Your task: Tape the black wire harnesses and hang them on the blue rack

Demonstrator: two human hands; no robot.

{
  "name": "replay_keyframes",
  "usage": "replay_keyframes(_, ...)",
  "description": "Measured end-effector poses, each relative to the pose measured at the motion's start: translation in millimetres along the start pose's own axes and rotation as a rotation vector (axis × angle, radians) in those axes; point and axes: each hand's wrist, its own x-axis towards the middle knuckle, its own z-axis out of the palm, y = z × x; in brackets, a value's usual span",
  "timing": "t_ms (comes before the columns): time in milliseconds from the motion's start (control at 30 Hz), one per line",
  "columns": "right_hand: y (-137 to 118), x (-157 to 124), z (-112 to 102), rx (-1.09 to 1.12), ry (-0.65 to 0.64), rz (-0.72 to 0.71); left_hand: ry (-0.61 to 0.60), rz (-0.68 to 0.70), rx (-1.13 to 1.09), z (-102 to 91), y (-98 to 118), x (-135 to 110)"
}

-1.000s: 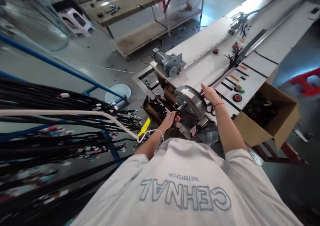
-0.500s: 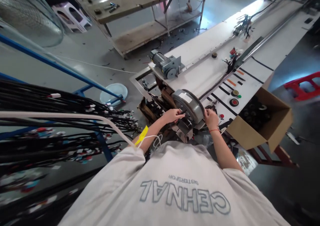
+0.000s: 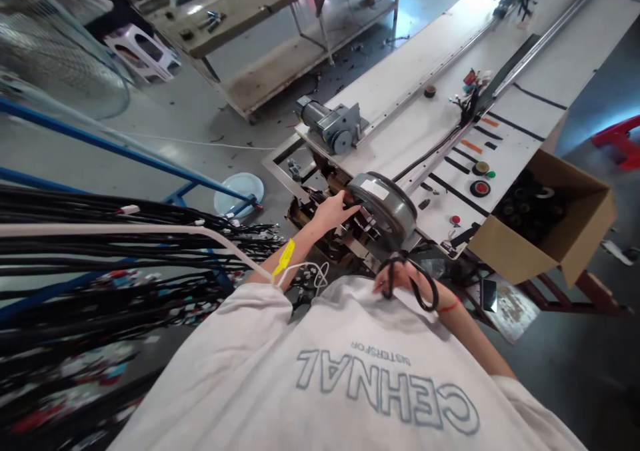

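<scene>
A grey drum-shaped wheel (image 3: pixel 387 208) with a white label stands on the near end of the long white bench. At its left side is my left hand (image 3: pixel 331 214), its fingers apart and the tips close to the metal parts beside the wheel. My right hand (image 3: pixel 400 276) is in front of my shirt, below the wheel, with its fingers closed on a looped black cable (image 3: pixel 427 291). Part of the loop hangs over toward my wrist. The exact kind of cable is hard to make out.
A motor with a pulley (image 3: pixel 330 128) sits on the bench (image 3: pixel 400 118). Tape rolls (image 3: pixel 481 188) and black strips lie to the right, beside an open cardboard box (image 3: pixel 545 224). Bundles of black cables (image 3: pixel 125 251) hang on a blue rack at left. A white basin (image 3: pixel 239 194) is on the floor.
My right hand has left the wheel's right edge and come down toward my body, now with a looped black cable. My left hand has shifted slightly up and its fingers have spread.
</scene>
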Motion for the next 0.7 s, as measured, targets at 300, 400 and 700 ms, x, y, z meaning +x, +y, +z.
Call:
replay_keyframes(300, 4, 65, 14, 0.062, 0.020, 0.260, 0.132, -0.055, 0.432, 8.9, 0, -3)
replay_keyframes(400, 7, 3, 6, 0.113, -0.064, 0.180, 0.068, -0.031, 0.384, 16.9, -15, 2)
replay_keyframes(700, -1, 80, 23, 0.183, -0.076, 0.359, 0.108, 0.073, 0.214, 1.4, -7, -6)
